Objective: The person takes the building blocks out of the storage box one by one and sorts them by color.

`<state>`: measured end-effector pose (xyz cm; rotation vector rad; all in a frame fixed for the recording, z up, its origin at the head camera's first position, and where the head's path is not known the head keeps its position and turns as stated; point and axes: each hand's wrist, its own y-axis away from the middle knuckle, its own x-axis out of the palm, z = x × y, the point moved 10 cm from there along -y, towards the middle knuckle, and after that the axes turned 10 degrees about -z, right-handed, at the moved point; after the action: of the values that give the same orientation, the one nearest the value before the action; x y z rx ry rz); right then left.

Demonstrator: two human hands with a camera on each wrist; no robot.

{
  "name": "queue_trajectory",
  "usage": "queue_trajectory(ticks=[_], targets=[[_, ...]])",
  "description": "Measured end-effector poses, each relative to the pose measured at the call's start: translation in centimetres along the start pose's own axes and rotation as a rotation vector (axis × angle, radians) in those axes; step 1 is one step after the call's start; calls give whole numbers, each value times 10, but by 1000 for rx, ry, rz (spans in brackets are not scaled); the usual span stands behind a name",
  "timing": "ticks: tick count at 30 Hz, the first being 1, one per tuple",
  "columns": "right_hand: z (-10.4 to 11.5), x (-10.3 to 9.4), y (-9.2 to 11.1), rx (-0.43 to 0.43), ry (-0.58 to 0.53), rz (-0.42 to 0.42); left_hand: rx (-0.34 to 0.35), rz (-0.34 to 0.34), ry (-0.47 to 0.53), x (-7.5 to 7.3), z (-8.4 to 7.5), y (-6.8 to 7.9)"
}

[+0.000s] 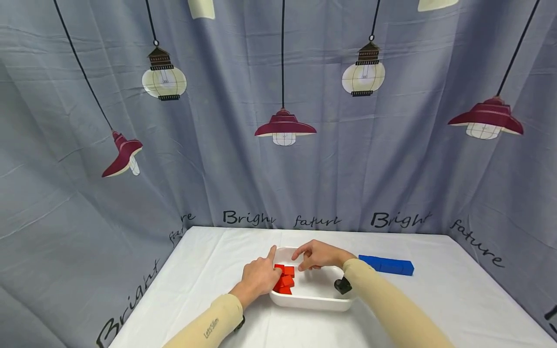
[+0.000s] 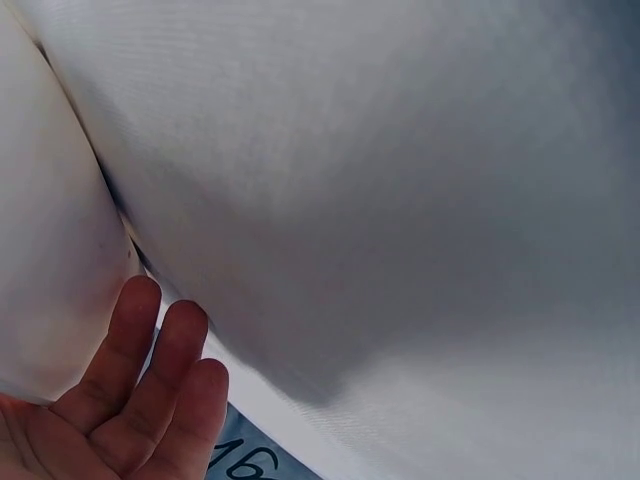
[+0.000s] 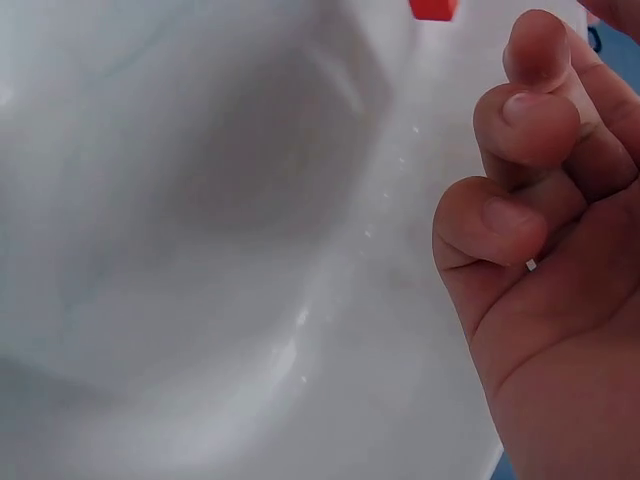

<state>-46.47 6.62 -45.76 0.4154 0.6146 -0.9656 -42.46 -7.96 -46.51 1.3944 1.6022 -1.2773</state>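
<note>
A white tray (image 1: pixel 313 303) stands on the table, several red blocks (image 1: pixel 286 280) clustered along its left side. At its left rim is my left hand (image 1: pixel 260 274), index finger pointing away and thumb over the rim by the blocks. The left wrist view shows the other fingers (image 2: pixel 180 370) outside, against the tray wall. My right hand (image 1: pixel 319 254) hovers over the tray's far part, thumb and index finger apart with nothing seen between them. In the right wrist view its other fingers (image 3: pixel 525 130) are bent, and one red block (image 3: pixel 433 8) shows at the top edge.
A long row of blue blocks (image 1: pixel 386 265) lies on the table right of the tray, behind the right forearm. A dark wrist camera (image 1: pixel 342 285) hangs over the tray's right side. A grey curtain (image 1: pixel 243 183) closes off the back of the white table (image 1: pixel 444 290).
</note>
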Motion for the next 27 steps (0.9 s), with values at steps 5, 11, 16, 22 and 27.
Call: queue_trajectory(ticks=[5,11,16,22,27], targets=[[-3,13,-2,-15,34,19,6,2,-1,2,0,2],[-5,17,-8,-24,65,-12,10,-9,-6,-1,-1,0],[-11,20,-11,-18,91,-39,3,4,2,0,-1,1],[-11,23,-14,-45,113,-64,10,-1,-9,-1,-1,-1],[-10,24,-14,-63,121,-76,24,-14,-6,-2,-1,-1]])
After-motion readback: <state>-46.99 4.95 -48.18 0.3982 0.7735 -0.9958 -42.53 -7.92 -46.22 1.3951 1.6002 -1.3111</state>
